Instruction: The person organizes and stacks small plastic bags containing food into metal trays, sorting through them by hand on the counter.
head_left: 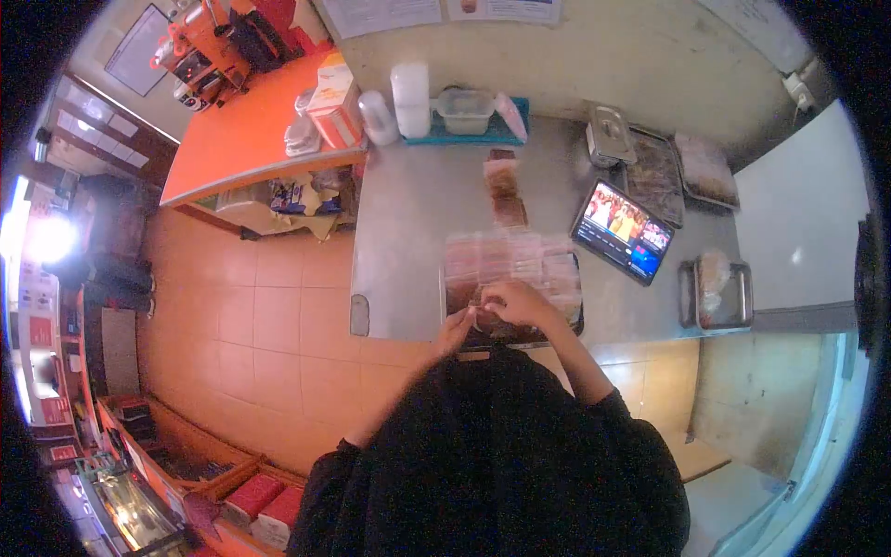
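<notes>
My left hand [454,331] and my right hand [517,303] meet at the near left part of a dark-rimmed tray [581,320]. Fingertips of both hands are pinched close together on something small that I cannot make out. Pale pink, flat packets [506,257] lie in rows across the tray, blurred. Brownish content shows at the tray's near side, partly hidden by my hands. Beyond the tray, a line of brown and pink flat pieces [506,190] runs away from me on the metal table [404,241].
A lit tablet [622,232] lies right of the tray. Farther right are a lidded steel container [610,136], filled trays [705,172] and a metal tray with a plastic bag [713,274]. Plastic tubs [464,111] stand on a teal tray at the wall. An orange counter [251,121] adjoins left.
</notes>
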Available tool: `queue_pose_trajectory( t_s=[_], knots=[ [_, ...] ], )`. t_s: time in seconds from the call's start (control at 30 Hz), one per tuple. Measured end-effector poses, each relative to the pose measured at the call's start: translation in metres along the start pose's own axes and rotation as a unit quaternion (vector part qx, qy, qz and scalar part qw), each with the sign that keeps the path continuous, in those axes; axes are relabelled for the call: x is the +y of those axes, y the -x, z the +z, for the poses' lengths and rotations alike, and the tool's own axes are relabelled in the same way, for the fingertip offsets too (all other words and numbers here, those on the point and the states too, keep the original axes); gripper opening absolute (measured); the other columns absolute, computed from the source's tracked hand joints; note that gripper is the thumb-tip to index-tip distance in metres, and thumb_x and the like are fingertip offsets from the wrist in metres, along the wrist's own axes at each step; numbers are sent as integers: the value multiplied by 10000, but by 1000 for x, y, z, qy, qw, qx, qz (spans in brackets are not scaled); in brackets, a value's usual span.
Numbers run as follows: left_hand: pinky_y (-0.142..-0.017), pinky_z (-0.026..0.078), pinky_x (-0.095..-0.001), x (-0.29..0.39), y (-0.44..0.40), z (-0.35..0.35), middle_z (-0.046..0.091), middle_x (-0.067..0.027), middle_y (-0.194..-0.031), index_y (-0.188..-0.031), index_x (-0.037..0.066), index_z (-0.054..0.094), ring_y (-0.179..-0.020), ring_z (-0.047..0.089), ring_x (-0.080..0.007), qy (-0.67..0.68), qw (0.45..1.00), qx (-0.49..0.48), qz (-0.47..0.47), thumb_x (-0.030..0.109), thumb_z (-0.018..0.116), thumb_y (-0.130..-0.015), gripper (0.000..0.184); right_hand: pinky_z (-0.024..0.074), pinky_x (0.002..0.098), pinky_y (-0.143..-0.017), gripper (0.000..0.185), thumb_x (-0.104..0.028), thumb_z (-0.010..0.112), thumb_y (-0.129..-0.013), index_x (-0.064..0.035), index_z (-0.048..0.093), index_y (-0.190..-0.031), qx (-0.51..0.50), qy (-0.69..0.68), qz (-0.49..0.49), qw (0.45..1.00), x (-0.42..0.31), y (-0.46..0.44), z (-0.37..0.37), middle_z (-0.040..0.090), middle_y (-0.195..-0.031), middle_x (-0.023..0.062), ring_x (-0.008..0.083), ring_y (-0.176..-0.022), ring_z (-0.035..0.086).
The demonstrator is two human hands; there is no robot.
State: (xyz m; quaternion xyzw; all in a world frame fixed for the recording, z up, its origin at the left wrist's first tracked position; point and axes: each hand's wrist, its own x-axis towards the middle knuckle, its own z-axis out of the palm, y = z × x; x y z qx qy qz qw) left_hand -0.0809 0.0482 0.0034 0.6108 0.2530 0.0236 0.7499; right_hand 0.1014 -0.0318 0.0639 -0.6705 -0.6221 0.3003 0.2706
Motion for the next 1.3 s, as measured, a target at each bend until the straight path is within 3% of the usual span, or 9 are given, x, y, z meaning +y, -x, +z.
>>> queue_pose_trajectory(
  t_s=[0.1,0.17,0.3,0.37,0.4,0.47,0.57,0.9,1.3],
  knots=[
    [-869,424,-350,0,9,-3,607,-158,-1018,-1127,-5,524,-978,564,-256,-130,990,54,-2,280,462,-932,351,448,406,-726,135,-181,626,-722,-61,609,-783,6,-7,-46,999,12,-9,15,607,-799,97,304,-813,580],
    [-813,450,-417,26,27,-1,595,-222,-979,-1081,3,508,-949,568,-367,-330,942,65,-7,211,538,-867,300,445,401,-742,122,-174,625,-711,-70,616,-774,-18,20,-29,999,7,-16,19,608,-802,90,297,-823,580],
    [-762,455,-466,30,39,-4,600,-225,-912,-1055,21,485,-888,556,-421,-349,918,187,24,160,565,-815,289,414,408,-821,99,-165,626,-691,-98,633,-764,4,77,-33,997,3,-33,28,618,-807,66,271,-865,577],
    [-719,462,-475,37,38,-3,601,-228,-852,-1005,11,526,-822,573,-413,-420,850,282,148,155,566,-802,252,397,419,-845,107,-174,628,-689,-100,633,-766,7,110,-28,993,-2,-42,23,613,-826,61,264,-900,564],
    [-719,462,-475,35,33,-3,601,-228,-852,-1005,11,526,-822,573,-413,-419,849,284,149,155,566,-802,252,379,431,-869,115,-182,630,-687,-102,634,-769,12,143,-23,989,-4,-44,20,609,-845,57,257,-935,551],
    [-711,465,-472,22,17,-3,594,-245,-839,-907,-7,569,-801,577,-409,-378,917,101,80,140,565,-779,195,373,438,-876,124,-182,638,-681,-98,631,-771,56,150,-48,986,-1,-47,19,589,-893,63,264,-967,532],
    [-711,472,-474,0,-4,-1,593,-256,-822,-825,-15,593,-792,586,-409,-393,917,28,68,127,555,-765,159,371,441,-884,147,-182,655,-670,-85,624,-776,103,156,-78,979,-7,-50,12,543,-981,75,281,-1015,498],
    [-684,471,-489,-9,-13,6,588,-262,-770,-798,-36,583,-745,584,-425,-424,898,44,111,112,554,-739,162,379,437,-899,188,-166,676,-661,-65,633,-814,49,74,-31,996,-10,-53,8,529,-1014,102,311,-1010,498],
    [-706,461,-464,7,-22,9,570,-233,-774,-755,-35,554,-775,561,-390,-397,904,91,130,38,550,-723,80,378,445,-928,250,-206,662,-672,-69,644,-880,-50,154,-9,987,-6,-69,-4,581,-996,137,328,-1029,510]
  ],
)
